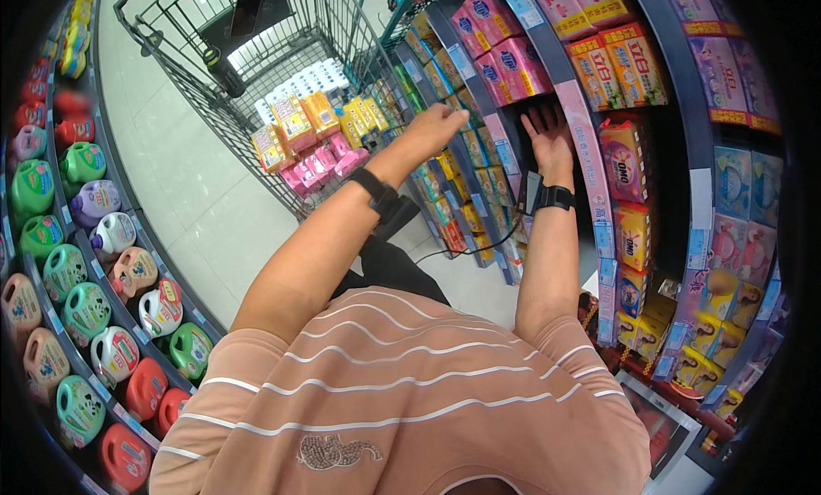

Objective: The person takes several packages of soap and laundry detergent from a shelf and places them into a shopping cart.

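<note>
My right hand (548, 134) reaches into a dark gap on the right-hand shelf, its palm turned up and its fingers spread with nothing in them. Just above it are pink plastic-wrapped packs (513, 70). My left hand (437, 128) is held in front of the lower shelf rows, its fingers curled and partly hidden; whether anything is in it cannot be made out. Black straps with devices circle both wrists. Ahead stands a wire shopping cart (256, 164), carrying yellow packs (293, 121), pink packs (324, 161) and white packaged goods (314, 81).
A phone (248, 12) and a dark bottle (223, 71) rest at the cart's upper end. Detergent jugs (86, 312) line the left shelves. Orange laundry packs (619, 65) and OMO packs (625, 161) fill the right shelf. A black cable (478, 246) hangs from the right wrist device.
</note>
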